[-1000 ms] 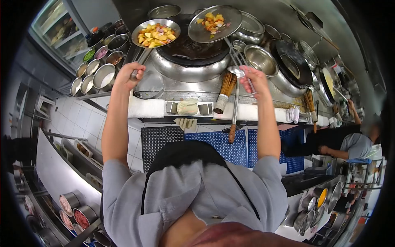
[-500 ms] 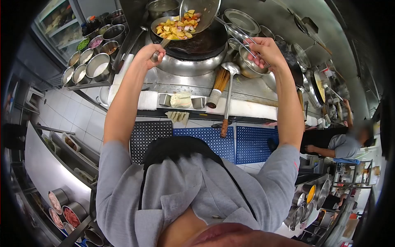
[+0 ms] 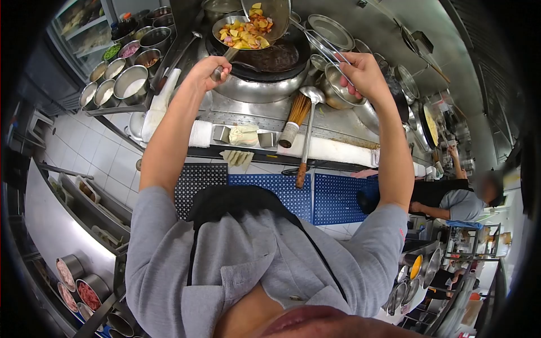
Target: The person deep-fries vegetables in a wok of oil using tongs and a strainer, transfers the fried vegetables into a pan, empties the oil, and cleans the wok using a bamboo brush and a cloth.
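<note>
My left hand point(image 3: 209, 73) is closed round the handle of a round metal vessel point(image 3: 217, 35) heaped with yellow and reddish cut pieces point(image 3: 248, 39). Pinched in my right hand point(image 3: 360, 76) is the long metal wire handle of a deep metal strainer point(image 3: 277, 17). The strainer is tilted, its mouth against or just over the left vessel, with more pieces inside it. Whether the two rims touch, I cannot tell. Below both is a dark wok point(image 3: 282, 59) on a steel stove ring point(image 3: 262, 87).
A ladle point(image 3: 311, 96) and a bamboo brush point(image 3: 297, 115) lie at the counter's front. Steel pots point(image 3: 132, 84) of ingredients stand at left; a steel bowl point(image 3: 338, 87) sits below my right hand. A co-worker point(image 3: 451, 200) works at far right.
Food pieces have shifted within the strainer and the left vessel, some now higher up the strainer. Both hands keep their grips. The whole view has shifted slightly left.
</note>
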The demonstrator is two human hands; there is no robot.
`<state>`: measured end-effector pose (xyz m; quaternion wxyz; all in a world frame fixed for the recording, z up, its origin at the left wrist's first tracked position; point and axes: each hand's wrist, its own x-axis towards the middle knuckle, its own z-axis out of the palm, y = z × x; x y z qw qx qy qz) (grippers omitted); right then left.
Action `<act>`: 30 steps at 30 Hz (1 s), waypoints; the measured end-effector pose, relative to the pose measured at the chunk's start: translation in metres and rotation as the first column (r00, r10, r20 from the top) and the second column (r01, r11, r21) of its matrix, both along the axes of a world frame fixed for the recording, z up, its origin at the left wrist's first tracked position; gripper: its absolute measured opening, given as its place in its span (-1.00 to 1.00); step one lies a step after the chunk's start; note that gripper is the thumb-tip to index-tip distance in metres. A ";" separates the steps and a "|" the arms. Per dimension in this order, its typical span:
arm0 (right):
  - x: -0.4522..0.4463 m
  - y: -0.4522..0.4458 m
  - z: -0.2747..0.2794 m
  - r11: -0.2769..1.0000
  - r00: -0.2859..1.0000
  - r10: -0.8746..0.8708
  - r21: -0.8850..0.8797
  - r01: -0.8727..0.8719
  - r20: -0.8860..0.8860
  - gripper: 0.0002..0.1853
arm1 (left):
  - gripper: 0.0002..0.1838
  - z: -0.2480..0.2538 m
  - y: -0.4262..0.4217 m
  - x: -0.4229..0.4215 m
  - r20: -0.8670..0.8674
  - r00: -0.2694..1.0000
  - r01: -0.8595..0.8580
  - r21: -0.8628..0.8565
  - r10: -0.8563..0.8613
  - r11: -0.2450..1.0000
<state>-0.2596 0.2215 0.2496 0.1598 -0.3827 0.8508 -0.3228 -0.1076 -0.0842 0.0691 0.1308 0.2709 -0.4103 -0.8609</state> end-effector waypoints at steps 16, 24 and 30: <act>-0.002 0.006 -0.024 0.990 0.998 -0.056 -0.124 0.060 0.034 -0.62 | -0.97 -0.012 0.003 0.016 -0.043 0.999 0.038 0.106 -0.034 0.994; -0.021 0.023 -0.068 0.898 0.886 -0.042 -0.371 0.235 0.461 -0.61 | -0.96 -0.038 -0.017 0.036 -0.160 0.985 0.081 0.114 -0.062 0.990; -0.045 0.062 -0.101 0.772 0.731 0.007 -0.468 0.430 0.682 -0.65 | -0.73 -0.045 -0.021 0.101 -0.233 0.972 0.044 0.113 -0.016 0.993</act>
